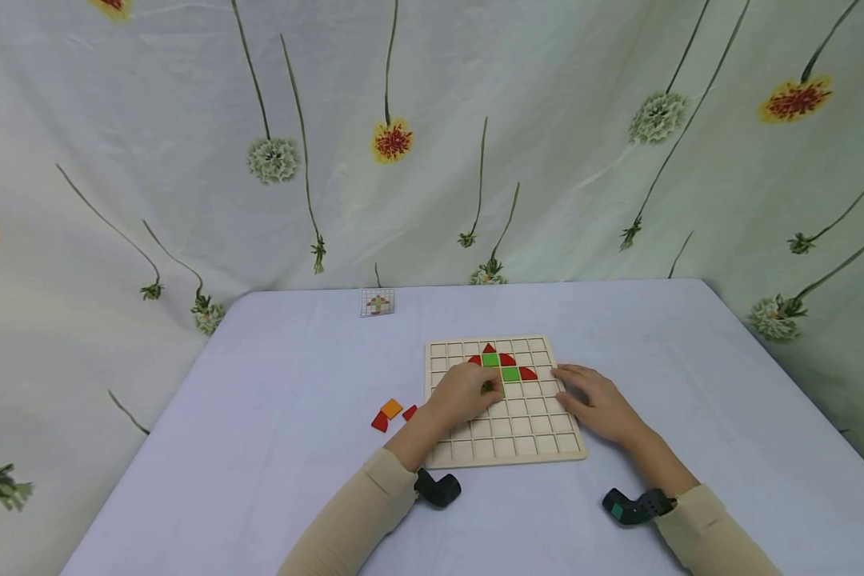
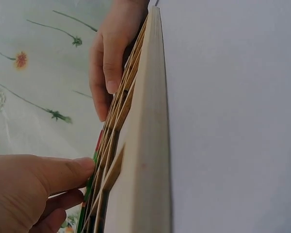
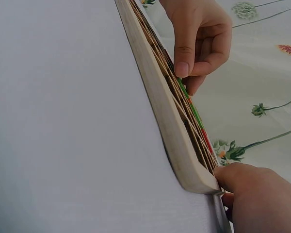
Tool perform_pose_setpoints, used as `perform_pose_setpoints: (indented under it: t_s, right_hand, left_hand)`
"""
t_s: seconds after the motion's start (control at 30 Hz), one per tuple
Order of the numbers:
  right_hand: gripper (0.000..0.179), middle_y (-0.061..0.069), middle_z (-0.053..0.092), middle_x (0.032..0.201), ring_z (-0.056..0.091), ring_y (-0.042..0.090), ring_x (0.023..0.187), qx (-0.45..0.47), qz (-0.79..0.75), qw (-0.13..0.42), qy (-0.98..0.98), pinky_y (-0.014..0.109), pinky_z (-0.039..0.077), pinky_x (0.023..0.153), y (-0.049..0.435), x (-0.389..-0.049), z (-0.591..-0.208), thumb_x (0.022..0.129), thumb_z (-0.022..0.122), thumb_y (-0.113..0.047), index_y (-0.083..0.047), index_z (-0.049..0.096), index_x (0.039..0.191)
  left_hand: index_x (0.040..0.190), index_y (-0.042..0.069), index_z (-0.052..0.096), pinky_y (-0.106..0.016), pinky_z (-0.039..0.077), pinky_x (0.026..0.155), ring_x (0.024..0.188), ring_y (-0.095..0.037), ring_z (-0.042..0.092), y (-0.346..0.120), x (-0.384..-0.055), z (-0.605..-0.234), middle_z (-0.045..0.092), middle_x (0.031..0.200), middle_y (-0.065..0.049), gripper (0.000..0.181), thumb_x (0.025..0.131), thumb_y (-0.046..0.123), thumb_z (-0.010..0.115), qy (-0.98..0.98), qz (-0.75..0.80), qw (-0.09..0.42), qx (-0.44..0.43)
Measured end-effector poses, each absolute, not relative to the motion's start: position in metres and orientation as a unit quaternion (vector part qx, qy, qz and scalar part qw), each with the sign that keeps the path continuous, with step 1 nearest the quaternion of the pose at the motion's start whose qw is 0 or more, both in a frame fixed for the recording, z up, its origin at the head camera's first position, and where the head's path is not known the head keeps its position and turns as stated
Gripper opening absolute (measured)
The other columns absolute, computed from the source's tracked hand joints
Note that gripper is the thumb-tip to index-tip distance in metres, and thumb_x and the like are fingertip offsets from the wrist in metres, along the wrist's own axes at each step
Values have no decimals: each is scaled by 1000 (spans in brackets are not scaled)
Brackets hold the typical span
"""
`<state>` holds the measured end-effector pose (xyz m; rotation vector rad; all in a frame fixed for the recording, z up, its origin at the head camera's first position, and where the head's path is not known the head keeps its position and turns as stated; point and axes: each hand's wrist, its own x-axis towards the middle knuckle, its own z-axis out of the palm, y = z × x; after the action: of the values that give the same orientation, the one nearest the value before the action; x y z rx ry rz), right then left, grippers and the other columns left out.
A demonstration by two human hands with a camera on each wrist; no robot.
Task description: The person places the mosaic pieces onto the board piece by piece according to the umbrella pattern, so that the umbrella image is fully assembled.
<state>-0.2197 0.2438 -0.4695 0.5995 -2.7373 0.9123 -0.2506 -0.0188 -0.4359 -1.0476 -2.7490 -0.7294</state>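
Observation:
A pale wooden grid board point(image 1: 522, 428) lies on the table, with red and green tiles set in its upper middle. My left hand point(image 1: 463, 394) is over the board, its thumb and curled fingers pinching a green square tile point(image 1: 502, 390) that they partly cover. In the right wrist view, the left thumb point(image 3: 183, 65) and fingertips meet at the green piece on the grid. My right hand point(image 1: 601, 400) rests at the board's right edge, fingers loosely extended and fingertips touching the rim. A red triangle point(image 1: 489, 348) tops the pattern, above a green square point(image 1: 490, 360) and red quarter-round tiles point(image 1: 528, 374).
Left of the board lie a loose orange square point(image 1: 391, 409), a red quarter-round piece point(image 1: 380, 422) and another red piece point(image 1: 410, 412), partly behind the left arm. A small printed pattern card point(image 1: 378, 302) is at the table's back edge. Behind hangs a flowered cloth point(image 1: 562, 200).

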Motion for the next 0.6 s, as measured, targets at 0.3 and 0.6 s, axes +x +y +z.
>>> perform_pose_setpoints:
  t_s: [0.3, 0.6]
  right_hand:
    - [43, 23, 53, 135, 44, 45, 128, 209, 310, 101, -922, 61, 33, 102, 243, -220, -470, 97, 60, -22, 2, 57, 132]
    - [44, 24, 52, 136, 43, 45, 129, 203, 303, 95, -926, 60, 33, 103, 243, -220, -470, 97, 60, -23, 2, 56, 133]
  left_hand:
    - [77, 21, 66, -24, 43, 69, 70, -10, 52, -30, -250, -436, 60, 73, 12, 14, 88, 20, 75, -914, -254, 40, -314]
    - [78, 21, 65, -27, 47, 75, 76, -10, 54, -53, -248, -433, 61, 77, 11, 13, 88, 19, 74, -919, -270, 29, -285]
